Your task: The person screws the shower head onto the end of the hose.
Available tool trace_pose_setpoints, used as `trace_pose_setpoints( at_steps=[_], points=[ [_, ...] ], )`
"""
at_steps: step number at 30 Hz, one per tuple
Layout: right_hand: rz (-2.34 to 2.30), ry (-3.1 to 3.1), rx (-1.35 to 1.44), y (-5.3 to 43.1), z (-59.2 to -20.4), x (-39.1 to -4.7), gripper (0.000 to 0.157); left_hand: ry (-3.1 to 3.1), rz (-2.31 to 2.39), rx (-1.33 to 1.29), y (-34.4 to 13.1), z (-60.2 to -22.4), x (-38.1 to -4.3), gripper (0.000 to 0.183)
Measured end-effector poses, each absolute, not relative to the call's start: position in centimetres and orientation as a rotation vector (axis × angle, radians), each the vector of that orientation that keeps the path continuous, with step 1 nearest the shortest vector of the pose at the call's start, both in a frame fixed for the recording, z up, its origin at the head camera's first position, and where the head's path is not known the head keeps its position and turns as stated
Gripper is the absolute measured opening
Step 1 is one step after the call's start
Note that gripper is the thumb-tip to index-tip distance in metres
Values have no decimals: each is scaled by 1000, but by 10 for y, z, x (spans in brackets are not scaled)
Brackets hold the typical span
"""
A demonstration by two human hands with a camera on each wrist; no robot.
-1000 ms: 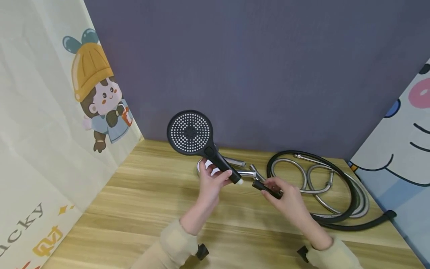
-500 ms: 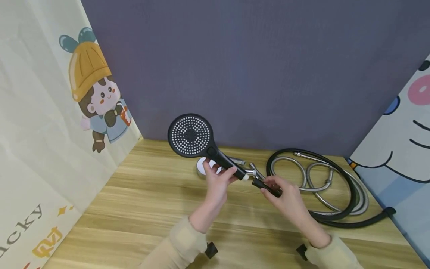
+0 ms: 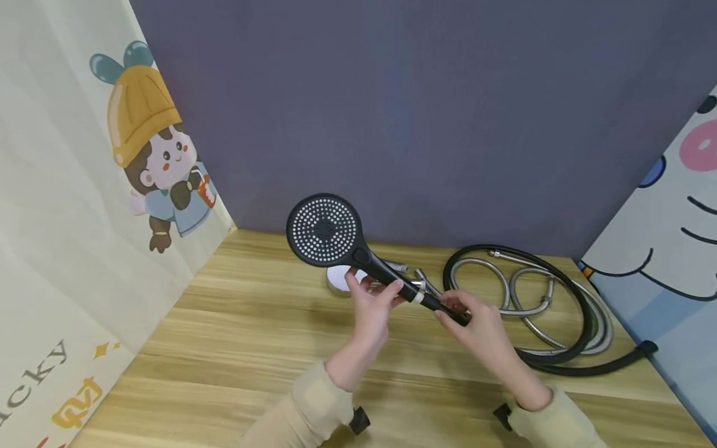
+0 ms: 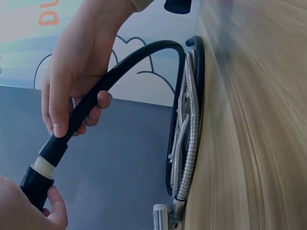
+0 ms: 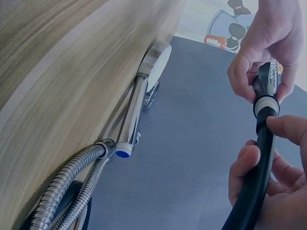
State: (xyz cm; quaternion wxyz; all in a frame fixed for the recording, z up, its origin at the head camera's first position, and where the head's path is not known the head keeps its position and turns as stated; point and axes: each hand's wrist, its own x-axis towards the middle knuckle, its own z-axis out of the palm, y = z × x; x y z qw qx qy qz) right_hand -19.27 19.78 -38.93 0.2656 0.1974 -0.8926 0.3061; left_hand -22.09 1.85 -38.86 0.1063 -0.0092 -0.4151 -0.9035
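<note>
My left hand (image 3: 372, 311) grips the handle of a black shower head (image 3: 325, 230) and holds it above the table, its dotted spray face turned toward me. In my right hand (image 3: 478, 320) is the end of a black shower hose (image 4: 122, 67), pinched between thumb and fingers. The hose's end fitting (image 4: 53, 149) meets the white threaded tip (image 4: 43, 166) of the handle, and part of the white thread still shows between them. From the right hand the hose curves down to the coil on the table.
On the wooden table (image 3: 252, 348), a chrome shower head (image 5: 156, 67) lies behind my hands. Coiled metal hoses (image 3: 504, 274) and the rest of the black hose lie at the right. A dark wall (image 3: 392, 124) stands at the back, with printed panels on both sides.
My left hand has moved right and slightly down with the shower head, bringing its threaded tip against the hose end. The right hand has stayed nearly in place.
</note>
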Motion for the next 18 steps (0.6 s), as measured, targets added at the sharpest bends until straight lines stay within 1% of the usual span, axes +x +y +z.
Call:
trace_pose_setpoints(
  at_steps=[18],
  points=[
    [835, -2397, 535, 198, -389, -190, 24, -1184, -2667, -58, 27, -390, -218, 80]
  ],
)
